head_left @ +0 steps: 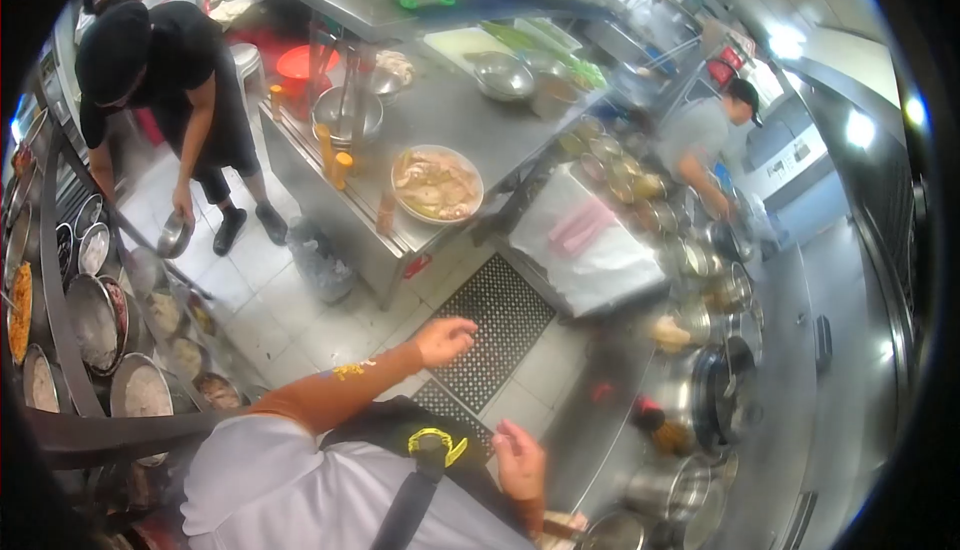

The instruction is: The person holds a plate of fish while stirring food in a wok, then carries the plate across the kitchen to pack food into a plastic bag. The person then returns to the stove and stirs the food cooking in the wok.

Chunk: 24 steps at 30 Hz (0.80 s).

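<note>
My left hand reaches forward over the floor with its fingers loosely bent, and I see nothing held in it. Nearer my body, my right hand hangs with its fingers half curled and also looks bare. Beneath both hands lies a black perforated floor mat on white tiles. Beyond my left hand, a wide bowl of pale food pieces stands at the corner of the steel table. Neither hand touches it.
At left, a co-worker bends down holding a metal bowl beside racks of filled bowls. Another person works at right behind several pots. A white-covered surface and a large steel pot flank the mat. A dark bag lies on the floor.
</note>
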Tool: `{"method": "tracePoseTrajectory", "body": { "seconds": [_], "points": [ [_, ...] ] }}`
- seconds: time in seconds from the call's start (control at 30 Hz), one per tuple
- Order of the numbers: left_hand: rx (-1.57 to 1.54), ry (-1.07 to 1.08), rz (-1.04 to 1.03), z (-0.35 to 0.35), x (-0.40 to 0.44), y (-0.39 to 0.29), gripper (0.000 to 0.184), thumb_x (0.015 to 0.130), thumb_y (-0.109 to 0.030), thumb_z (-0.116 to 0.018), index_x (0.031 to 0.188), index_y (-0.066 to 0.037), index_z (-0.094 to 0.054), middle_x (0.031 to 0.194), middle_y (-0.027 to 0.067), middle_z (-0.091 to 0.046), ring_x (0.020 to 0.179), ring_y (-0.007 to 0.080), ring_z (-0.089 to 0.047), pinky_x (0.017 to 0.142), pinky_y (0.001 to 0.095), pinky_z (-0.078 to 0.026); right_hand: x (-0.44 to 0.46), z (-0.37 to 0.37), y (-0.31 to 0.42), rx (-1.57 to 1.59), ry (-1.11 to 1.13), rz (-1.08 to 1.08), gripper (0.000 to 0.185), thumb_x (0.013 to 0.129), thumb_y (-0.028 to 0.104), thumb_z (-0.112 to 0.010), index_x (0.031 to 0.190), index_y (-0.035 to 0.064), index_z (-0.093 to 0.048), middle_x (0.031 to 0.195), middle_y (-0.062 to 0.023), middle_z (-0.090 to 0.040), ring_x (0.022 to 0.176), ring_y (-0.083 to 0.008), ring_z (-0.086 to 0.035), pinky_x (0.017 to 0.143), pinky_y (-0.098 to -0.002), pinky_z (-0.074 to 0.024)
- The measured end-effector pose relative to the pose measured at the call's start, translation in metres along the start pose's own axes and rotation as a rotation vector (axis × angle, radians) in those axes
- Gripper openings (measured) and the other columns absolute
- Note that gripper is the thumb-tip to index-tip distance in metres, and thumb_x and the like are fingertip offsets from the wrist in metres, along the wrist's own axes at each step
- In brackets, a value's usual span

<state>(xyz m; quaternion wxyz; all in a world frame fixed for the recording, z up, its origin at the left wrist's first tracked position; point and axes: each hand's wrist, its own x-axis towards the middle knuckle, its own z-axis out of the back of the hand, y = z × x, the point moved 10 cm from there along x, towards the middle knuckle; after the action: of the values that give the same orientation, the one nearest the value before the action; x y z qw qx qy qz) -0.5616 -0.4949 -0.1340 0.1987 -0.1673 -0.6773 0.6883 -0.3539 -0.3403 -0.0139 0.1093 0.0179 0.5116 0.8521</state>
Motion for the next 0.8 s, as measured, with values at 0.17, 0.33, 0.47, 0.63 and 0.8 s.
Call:
{"method": "tracePoseTrajectory", "body": {
  "seconds": [0.17,0.33,0.47,0.63,0.8],
  "points": [
    [-0.532,-0.543,0.253,0.133,0.075,0.036,0.043,0.098,-0.021,-0.053,0.134,-0.002,-0.041,0.103,0.0111,-0.065,0.084,0.0184,-0.065,0.070,0.0317,-0.056,0.069,0.004,-0.014,0.073,0.017,0.039,0.032,0.088,0.010,-0.066,0.117,-0.0025,-0.065,0.101,-0.0126,-0.070,0.084,-0.0154,-0.068,0.075,-0.0274,-0.0548],
    [-0.549,-0.718,0.310,0.198,0.111,0.055,0.048,0.095,-0.032,-0.056,0.130,-0.003,-0.041,0.107,0.0154,-0.061,0.087,0.0220,-0.065,0.068,0.0318,-0.056,0.134,-0.005,-0.054,0.139,0.126,0.022,0.032,0.086,0.010,-0.068,0.115,-0.0046,-0.065,0.096,-0.0127,-0.072,0.082,-0.0141,-0.068,0.075,-0.0267,-0.0544],
    [-0.543,-0.750,0.299,0.200,0.153,0.039,0.050,0.095,-0.034,-0.057,0.132,-0.006,-0.038,0.109,0.0151,-0.060,0.088,0.0235,-0.065,0.068,0.0336,-0.056,0.211,0.021,-0.086,0.173,0.221,-0.016,0.033,0.087,0.010,-0.068,0.116,-0.0061,-0.063,0.100,-0.0137,-0.070,0.088,-0.0161,-0.067,0.080,-0.0281,-0.0539],
    [-0.532,-0.817,0.255,0.202,0.160,0.054,0.051,0.096,-0.027,-0.054,0.138,-0.007,-0.033,0.117,0.0154,-0.060,0.091,0.0246,-0.066,0.069,0.0342,-0.057,0.285,0.046,-0.100,0.072,0.268,0.081,0.033,0.087,0.011,-0.068,0.116,-0.0053,-0.064,0.100,-0.0138,-0.071,0.089,-0.0171,-0.067,0.080,-0.0291,-0.0540],
    [-0.561,-0.958,0.246,0.196,0.164,0.036,0.054,0.095,-0.027,-0.055,0.138,-0.005,-0.032,0.122,0.0148,-0.058,0.096,0.0246,-0.066,0.070,0.0345,-0.060,0.358,0.055,-0.067,0.097,0.332,0.215,0.031,0.086,0.013,-0.068,0.113,-0.0033,-0.066,0.091,-0.0108,-0.072,0.078,-0.0130,-0.066,0.073,-0.0269,-0.0538]
  ]
}}
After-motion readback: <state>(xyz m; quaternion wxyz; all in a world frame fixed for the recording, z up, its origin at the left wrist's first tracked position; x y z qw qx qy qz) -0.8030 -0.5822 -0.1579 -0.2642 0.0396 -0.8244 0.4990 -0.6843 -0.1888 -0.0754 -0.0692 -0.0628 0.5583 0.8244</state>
